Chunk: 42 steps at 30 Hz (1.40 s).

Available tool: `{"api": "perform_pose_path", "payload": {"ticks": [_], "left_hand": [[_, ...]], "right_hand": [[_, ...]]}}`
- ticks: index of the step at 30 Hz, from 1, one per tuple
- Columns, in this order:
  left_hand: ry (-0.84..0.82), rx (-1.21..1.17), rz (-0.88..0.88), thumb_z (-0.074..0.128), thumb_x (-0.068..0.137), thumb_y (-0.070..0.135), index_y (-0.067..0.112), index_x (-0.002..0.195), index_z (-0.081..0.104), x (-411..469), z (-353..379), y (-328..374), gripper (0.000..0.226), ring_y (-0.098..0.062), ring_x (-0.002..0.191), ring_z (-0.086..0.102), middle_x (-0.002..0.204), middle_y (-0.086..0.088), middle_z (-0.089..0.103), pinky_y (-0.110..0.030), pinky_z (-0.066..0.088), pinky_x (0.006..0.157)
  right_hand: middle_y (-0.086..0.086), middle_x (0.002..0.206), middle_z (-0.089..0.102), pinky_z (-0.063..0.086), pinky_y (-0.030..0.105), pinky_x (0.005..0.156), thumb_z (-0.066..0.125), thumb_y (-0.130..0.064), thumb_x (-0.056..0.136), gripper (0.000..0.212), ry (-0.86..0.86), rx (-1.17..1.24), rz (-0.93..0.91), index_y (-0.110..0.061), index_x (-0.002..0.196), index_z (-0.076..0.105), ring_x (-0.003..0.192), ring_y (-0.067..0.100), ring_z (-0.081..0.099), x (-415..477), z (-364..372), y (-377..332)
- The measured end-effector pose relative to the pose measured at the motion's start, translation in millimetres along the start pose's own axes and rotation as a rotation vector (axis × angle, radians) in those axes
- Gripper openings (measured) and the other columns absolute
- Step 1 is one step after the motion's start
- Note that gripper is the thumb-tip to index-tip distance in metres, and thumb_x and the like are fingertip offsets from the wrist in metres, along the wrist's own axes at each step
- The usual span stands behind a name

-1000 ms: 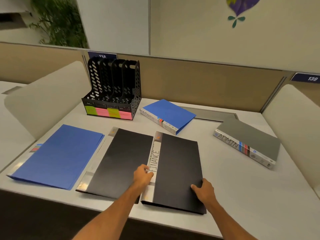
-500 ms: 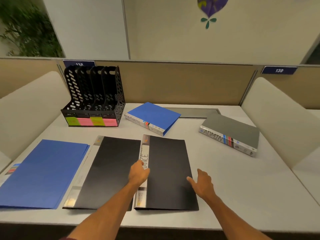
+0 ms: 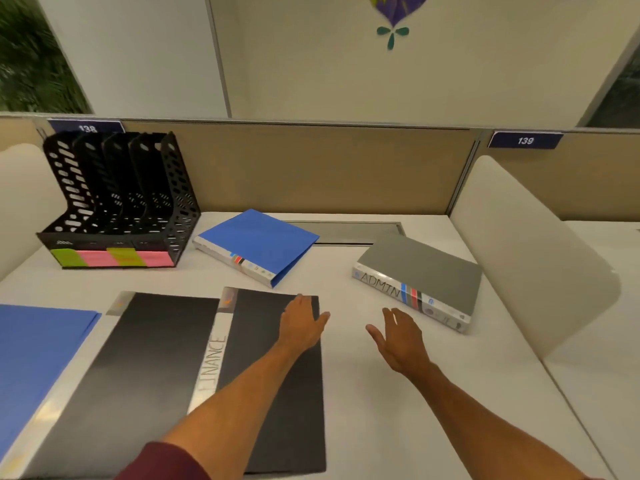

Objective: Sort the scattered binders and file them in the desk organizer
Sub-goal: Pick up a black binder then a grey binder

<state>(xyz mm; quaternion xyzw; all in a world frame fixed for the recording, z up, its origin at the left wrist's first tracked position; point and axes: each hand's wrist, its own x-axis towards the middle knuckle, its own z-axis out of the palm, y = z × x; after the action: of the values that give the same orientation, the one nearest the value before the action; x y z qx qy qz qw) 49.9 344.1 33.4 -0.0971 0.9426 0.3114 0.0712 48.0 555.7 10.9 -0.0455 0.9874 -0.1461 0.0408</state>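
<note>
Hands: both have left the black FINANCE binder [image 3: 277, 375] they gripped a second ago and now reach forward over the worktop [image 3: 363, 427].
Left grip: left hand [image 3: 301, 323] is open, fingers spread flat over the FINANCE binder's far right corner, holding nothing.
Right grip: right hand [image 3: 398, 337] is open and empty above bare worktop, near the grey ADMIN binder [image 3: 419, 271] but apart from it.
FINANCE binder: lies flat, unmoved, just beside a second black binder [image 3: 138, 368] on its left.
Other binders: blue folder [image 3: 38, 358] at the left edge; blue binder [image 3: 256, 244] just beside the organizer.
Organizer: black desk organizer [image 3: 117, 202] stands at the far left, slots empty, green and pink labels [image 3: 110, 258] along its front.
View: shifted rightward since half a second ago.
</note>
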Motion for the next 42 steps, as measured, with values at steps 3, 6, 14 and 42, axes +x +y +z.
{"api": "perform_pose_path", "payload": {"ticks": [3,6,14,42], "left_hand": [[-0.010,-0.036,-0.028,0.045,0.096,0.046,0.007,0.149,0.022,25.9,23.1,40.1,0.070,-0.027,0.147,0.012,0.158,-0.012,0.015,-0.041,0.017,0.119],[-0.026,-0.080,-0.063,0.045,0.096,0.046,0.005,0.150,0.019,50.4,49.7,74.7,0.073,-0.027,0.147,0.012,0.159,-0.012,0.014,-0.038,0.016,0.119],[-0.049,-0.343,-0.243,0.055,0.093,0.037,0.003,0.146,0.023,91.0,114.9,141.5,0.071,-0.029,0.140,0.028,0.152,-0.015,0.028,-0.037,0.028,0.112],[0.136,-0.848,-0.710,0.072,0.081,0.032,0.005,0.111,0.051,132.3,153.0,142.8,0.045,-0.025,0.092,0.065,0.109,-0.012,0.062,-0.037,0.056,0.077]], "right_hand": [[0.013,0.145,0.043,0.030,0.044,0.112,0.028,-0.064,0.093,0.072,0.006,-0.039,-0.028,-0.010,0.139,0.042,0.137,0.031,0.035,36.3,-14.7,33.3],[0.013,0.123,0.056,0.040,0.041,0.099,0.036,-0.059,0.092,0.064,0.049,-0.040,-0.066,-0.008,0.127,0.052,0.117,0.033,0.051,73.1,-28.4,69.2],[0.014,0.133,0.048,0.034,0.040,0.106,0.041,-0.051,0.095,0.057,0.032,-0.078,-0.021,-0.008,0.133,0.043,0.125,0.031,0.044,149.5,-38.5,153.7],[0.016,0.141,0.031,0.033,0.058,0.101,0.062,-0.071,0.072,0.093,-0.213,0.119,0.472,-0.010,0.137,0.033,0.131,0.037,0.030,183.5,-36.1,218.7]]}}
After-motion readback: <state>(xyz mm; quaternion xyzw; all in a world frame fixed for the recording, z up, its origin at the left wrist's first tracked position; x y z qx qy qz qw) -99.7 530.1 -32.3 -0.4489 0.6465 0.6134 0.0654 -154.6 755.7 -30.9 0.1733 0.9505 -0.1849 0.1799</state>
